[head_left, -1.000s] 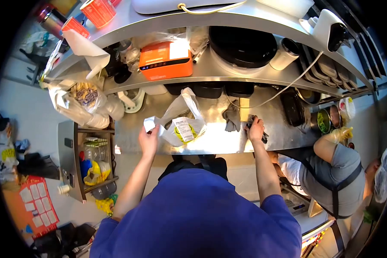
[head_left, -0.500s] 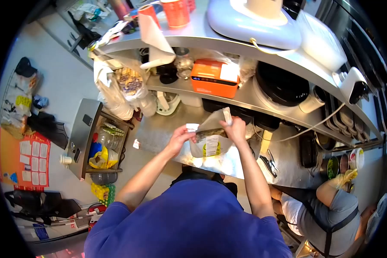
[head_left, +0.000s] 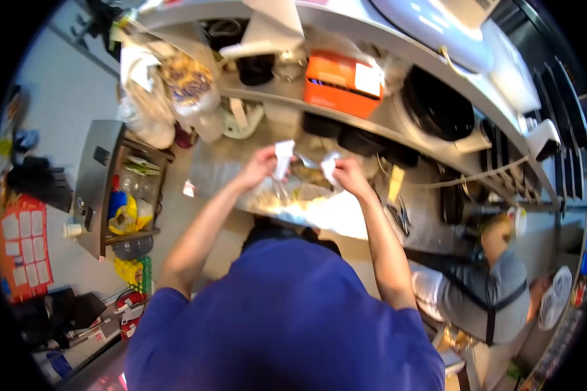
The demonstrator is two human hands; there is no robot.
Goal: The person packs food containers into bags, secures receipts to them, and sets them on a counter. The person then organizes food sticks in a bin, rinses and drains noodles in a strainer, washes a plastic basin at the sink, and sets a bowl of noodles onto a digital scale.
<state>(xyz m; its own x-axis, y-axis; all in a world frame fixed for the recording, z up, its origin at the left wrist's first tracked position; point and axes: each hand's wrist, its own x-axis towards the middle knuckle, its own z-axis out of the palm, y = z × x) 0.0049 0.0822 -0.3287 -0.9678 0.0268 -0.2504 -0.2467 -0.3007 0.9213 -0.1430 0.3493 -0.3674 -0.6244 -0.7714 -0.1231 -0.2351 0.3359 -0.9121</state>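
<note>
Over the metal counter (head_left: 209,171), a clear plastic bag (head_left: 303,189) with something brownish inside hangs between my two hands. My left hand (head_left: 262,166) is closed on a white piece (head_left: 284,158) at the bag's left side. Pinched in my right hand (head_left: 350,174) is another white piece (head_left: 330,167) at the bag's upper right. Blur and glare hide the bag's lower edge and its contents.
An orange box (head_left: 343,85) and a black round pan (head_left: 439,104) stand on the shelf ahead. Tongs (head_left: 400,215) lie right of my right hand. A co-worker in grey (head_left: 482,293) is at the right. A side table (head_left: 104,189) stands left.
The view has shifted. The white pieces in my hands now stand more upright and closer together, and the bag's printed label no longer shows clearly. The co-worker's gloved hand is less visible.
</note>
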